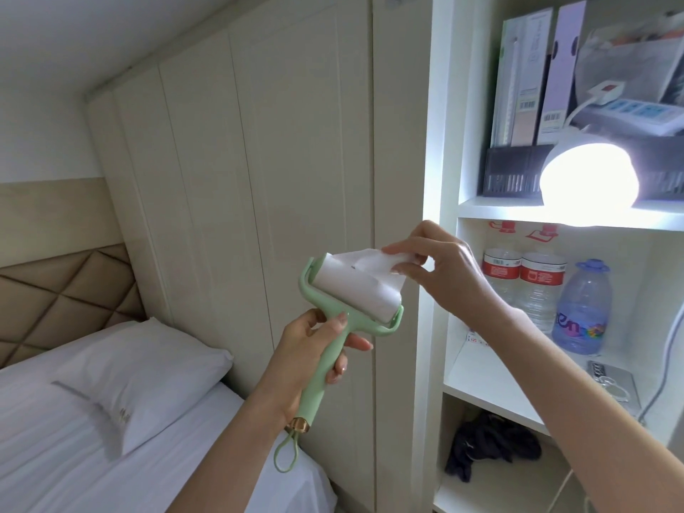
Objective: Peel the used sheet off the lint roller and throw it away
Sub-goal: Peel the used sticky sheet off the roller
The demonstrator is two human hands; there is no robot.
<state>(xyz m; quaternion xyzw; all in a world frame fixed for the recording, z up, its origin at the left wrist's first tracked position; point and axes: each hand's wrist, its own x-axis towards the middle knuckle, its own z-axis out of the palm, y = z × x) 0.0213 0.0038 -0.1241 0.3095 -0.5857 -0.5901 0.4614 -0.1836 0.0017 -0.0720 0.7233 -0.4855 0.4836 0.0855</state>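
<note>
A pale green lint roller (335,349) with a white paper roll is held upright in mid-air in front of a cream wardrobe. My left hand (314,349) is wrapped around its handle, thumb up near the fork. A white used sheet (370,262) is partly lifted off the roll, still attached along it. My right hand (440,268) pinches the sheet's free end between thumb and fingers, just right of the roll's top.
A bed with a white pillow (140,379) lies at the lower left. White shelves on the right hold a lit round lamp (588,175), water bottles (525,283), boxes and a dark cloth (488,446) on a lower shelf. No bin is in view.
</note>
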